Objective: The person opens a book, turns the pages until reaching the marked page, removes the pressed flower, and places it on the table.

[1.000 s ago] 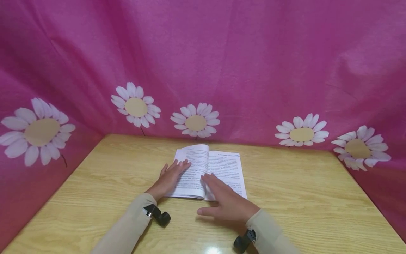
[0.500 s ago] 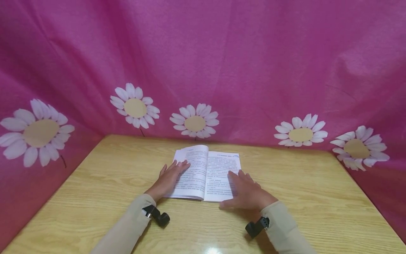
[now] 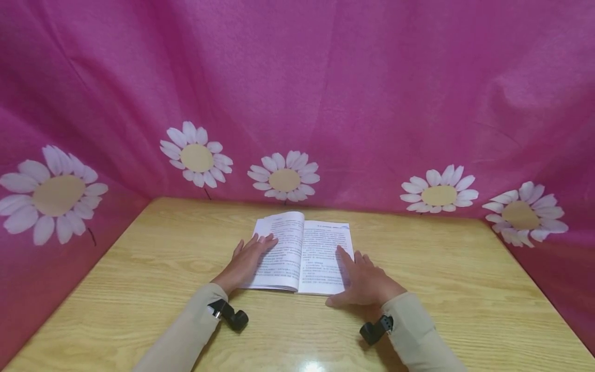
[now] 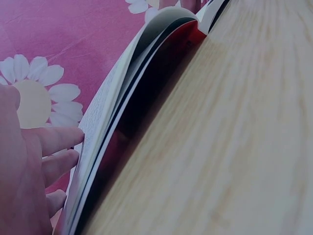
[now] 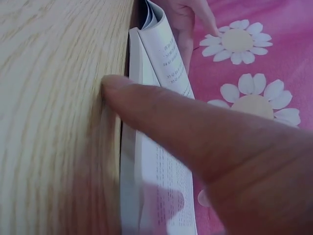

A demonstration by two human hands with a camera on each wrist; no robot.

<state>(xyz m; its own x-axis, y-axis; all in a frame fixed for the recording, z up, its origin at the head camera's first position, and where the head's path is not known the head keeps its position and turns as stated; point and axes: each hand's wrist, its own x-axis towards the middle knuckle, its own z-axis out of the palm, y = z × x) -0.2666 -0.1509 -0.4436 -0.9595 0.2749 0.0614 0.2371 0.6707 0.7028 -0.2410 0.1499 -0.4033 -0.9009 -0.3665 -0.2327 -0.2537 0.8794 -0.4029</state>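
Note:
An open paperback book (image 3: 321,258) with printed text lies on the table. Its left pages bulge upward, and in the left wrist view the book's (image 4: 112,112) left edge curves off the wood. My left hand (image 3: 244,264) rests on the left page with its fingers spread. At the lower right edge of the book is my right hand (image 3: 367,281), fingers extended over the margin of the right page. In the right wrist view its thumb (image 5: 161,107) reaches across the book's lower edge to the tabletop.
The book is on a light wood-grain table (image 3: 465,289). Behind and on both sides hangs a pink cloth (image 3: 362,103) printed with large white daisies (image 3: 284,180). Each beige sleeve carries a black wrist camera, the left camera (image 3: 234,318) and the right camera (image 3: 374,330).
My right hand has moved rightward from the middle of the book across the right page to its right edge, uncovering the text. My left hand has stayed on the left page.

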